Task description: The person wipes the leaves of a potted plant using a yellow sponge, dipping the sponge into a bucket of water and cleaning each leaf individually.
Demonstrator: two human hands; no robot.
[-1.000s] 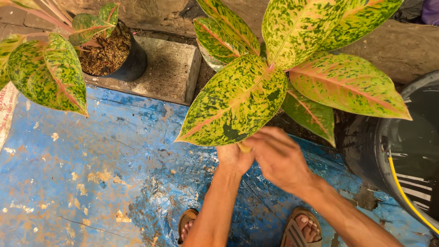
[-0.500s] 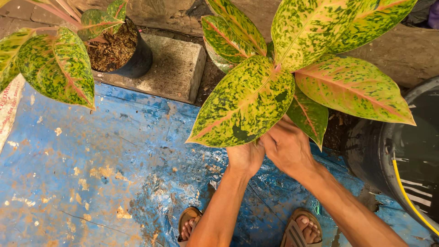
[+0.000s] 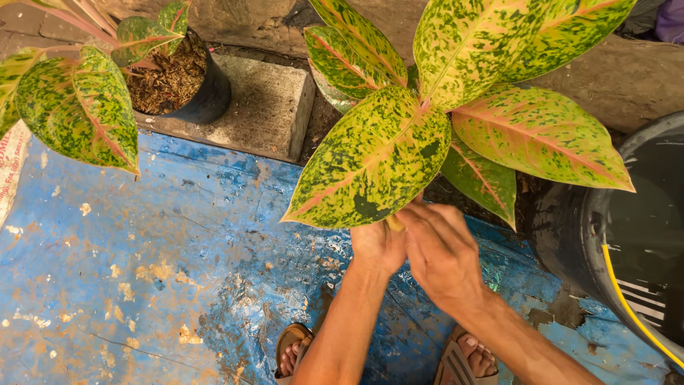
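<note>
Left hand (image 3: 377,246) and right hand (image 3: 442,249) under speckled plant (image 3: 427,107), fingers seemingly closed around its stem (image 3: 394,223), leaves hiding the grip

We see yellow-green leaves (image 3: 370,160) speckled dark green with pink veins, a black pot (image 3: 206,96), and a worn blue floor (image 3: 142,257).

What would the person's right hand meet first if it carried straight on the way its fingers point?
The right hand points up-left, so it would likely meet the left hand at the plant's stem, under the large speckled leaf; depth is unclear.
</note>
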